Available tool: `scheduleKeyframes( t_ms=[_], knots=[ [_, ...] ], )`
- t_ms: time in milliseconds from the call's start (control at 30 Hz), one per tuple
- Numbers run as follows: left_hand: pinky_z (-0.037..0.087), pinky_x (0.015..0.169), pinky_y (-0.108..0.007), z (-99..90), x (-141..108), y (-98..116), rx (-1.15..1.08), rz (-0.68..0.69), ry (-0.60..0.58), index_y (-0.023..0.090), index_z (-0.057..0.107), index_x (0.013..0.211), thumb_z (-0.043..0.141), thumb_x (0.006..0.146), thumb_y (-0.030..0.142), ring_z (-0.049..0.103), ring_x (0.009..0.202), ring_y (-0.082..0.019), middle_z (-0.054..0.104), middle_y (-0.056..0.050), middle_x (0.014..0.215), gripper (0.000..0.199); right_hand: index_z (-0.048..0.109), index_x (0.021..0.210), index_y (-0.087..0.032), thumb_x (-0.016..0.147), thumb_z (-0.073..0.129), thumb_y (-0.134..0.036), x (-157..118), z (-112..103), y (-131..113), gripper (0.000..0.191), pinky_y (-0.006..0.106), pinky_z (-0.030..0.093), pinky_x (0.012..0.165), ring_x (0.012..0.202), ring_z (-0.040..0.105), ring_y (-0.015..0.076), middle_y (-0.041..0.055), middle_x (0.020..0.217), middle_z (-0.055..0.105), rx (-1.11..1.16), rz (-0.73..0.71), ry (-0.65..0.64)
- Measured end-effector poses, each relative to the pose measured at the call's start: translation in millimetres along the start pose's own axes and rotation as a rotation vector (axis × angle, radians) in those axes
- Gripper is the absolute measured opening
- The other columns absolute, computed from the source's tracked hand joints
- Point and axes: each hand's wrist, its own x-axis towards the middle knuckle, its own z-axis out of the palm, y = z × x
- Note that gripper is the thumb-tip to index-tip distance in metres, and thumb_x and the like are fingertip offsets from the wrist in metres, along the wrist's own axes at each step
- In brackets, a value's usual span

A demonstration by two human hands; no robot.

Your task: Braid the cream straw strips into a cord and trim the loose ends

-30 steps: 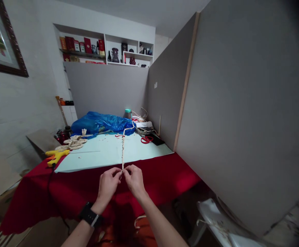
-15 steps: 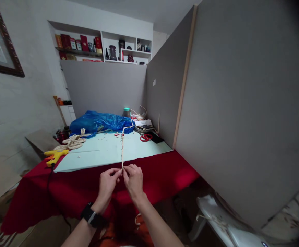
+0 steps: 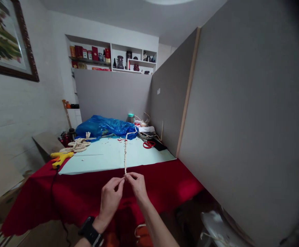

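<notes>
Pinching a braided cord (image 3: 125, 155) by its end
Left hand (image 3: 110, 196) and right hand (image 3: 138, 187) both grip it, fingertips close together.

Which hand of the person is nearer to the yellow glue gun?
Left. The left hand is right of the yellow glue gun and nearer the person. The right hand is farther right, at the near end of the pale braid.

The cord (image 3: 125, 156) runs over the mat (image 3: 93, 163), past its front edge. A glue gun (image 3: 61, 159) lies at the mat's left, a bag (image 3: 105, 125) at its back, scissors (image 3: 149, 147) on its right.
</notes>
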Motion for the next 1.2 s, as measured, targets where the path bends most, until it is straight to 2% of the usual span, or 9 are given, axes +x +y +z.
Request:
scheduleKeyframes(
  t_ms=[100,200,267,367,567,667,767,1000,1200],
  knots=[
    [0.057,0.089,-0.046,-10.9,20.0,3.4,-0.069,-0.114,-0.054,0.02,0.064,0.121,0.062,0.095,0.034,0.065,0.107,-0.025,0.064,-0.01,0.128,0.029,0.064,0.118,-0.015,0.097,0.062,-0.037,-0.6,-4.6,-4.0,0.031,0.04,0.058,0.083,0.098,0.067,0.0225,0.0069,0.118,0.066,-0.013,-0.014,-0.058],
    [0.059,0.082,-0.043,-12.4,37.9,5.9,-0.163,-0.227,-0.263,0.017,0.063,0.122,0.064,0.094,0.033,0.068,0.099,-0.023,0.067,-0.009,0.121,0.032,0.064,0.117,-0.015,0.097,0.062,-0.037,-1.2,-12.1,-10.0,0.03,0.039,0.058,0.082,0.097,0.068,0.0219,0.0065,0.115,0.067,-0.061,-0.051,-0.108],
    [0.06,0.081,-0.043,-9.7,43.7,6.8,-0.215,-0.284,-0.364,0.017,0.063,0.122,0.064,0.094,0.033,0.068,0.097,-0.023,0.067,-0.009,0.119,0.032,0.064,0.117,-0.015,0.097,0.062,-0.036,-0.9,-16.9,-13.2,0.03,0.04,0.058,0.082,0.096,0.068,0.0217,0.0065,0.115,0.067,-0.113,-0.081,-0.125],
    [0.059,0.083,-0.044,-5.7,44.3,6.9,-0.266,-0.345,-0.415,0.017,0.062,0.123,0.064,0.095,0.034,0.068,0.1,-0.023,0.067,-0.009,0.122,0.033,0.064,0.118,-0.015,0.098,0.062,-0.036,-0.4,-21.1,-15.9,0.029,0.04,0.059,0.083,0.096,0.068,0.0209,0.0069,0.115,0.067,-0.219,-0.118,-0.119],
    [0.059,0.084,-0.045,-4.3,42.4,4.7,-0.329,-0.412,-0.385,0.018,0.062,0.124,0.064,0.094,0.034,0.068,0.101,-0.024,0.066,-0.01,0.123,0.034,0.066,0.11,-0.016,0.098,0.061,-0.033,-11.7,-18.8,-24.1,0.022,0.04,0.057,0.085,0.094,0.067,0.0188,0.006,0.11,0.068,-0.555,-0.165,0.018],
    [0.059,0.085,-0.045,-1.6,41.9,3.7,-0.357,-0.414,-0.316,0.018,0.061,0.125,0.065,0.094,0.033,0.067,0.104,-0.025,0.065,-0.01,0.127,0.035,0.068,0.096,-0.015,0.097,0.059,-0.023,-22.9,-12.7,-31.5,0.012,0.043,0.052,0.09,0.094,0.064,0.021,0.0057,0.098,0.068,-0.723,-0.194,0.124],
    [0.058,0.086,-0.046,3.2,37.2,3.2,-0.392,-0.406,-0.24,0.018,0.062,0.126,0.065,0.093,0.034,0.066,0.106,-0.026,0.064,-0.01,0.129,0.036,0.069,0.089,-0.016,0.095,0.055,-0.014,-33.4,-4.4,-35.5,0.015,0.044,0.046,0.089,0.09,0.061,0.0245,0.0087,0.09,0.067,-0.817,-0.228,0.221],
    [0.059,0.084,-0.045,8.7,18.9,0.9,-0.476,-0.399,-0.18,0.017,0.062,0.123,0.064,0.094,0.033,0.068,0.101,-0.024,0.066,-0.009,0.123,0.033,0.072,0.095,-0.02,0.097,0.052,-0.016,-47.0,9.6,-22.3,0.02,0.04,0.041,0.083,0.082,0.056,0.024,0.0081,0.085,0.066,-0.81,-0.326,0.336],
    [0.059,0.083,-0.044,8.4,15.8,-1.9,-0.531,-0.398,-0.187,0.017,0.062,0.122,0.065,0.094,0.033,0.068,0.1,-0.024,0.066,-0.009,0.122,0.032,0.075,0.105,-0.02,0.094,0.054,-0.015,-52.1,5.4,-17.1,0.025,0.043,0.04,0.084,0.084,0.055,0.0249,0.01,0.088,0.068,-0.644,-0.362,0.294]
  ],
)
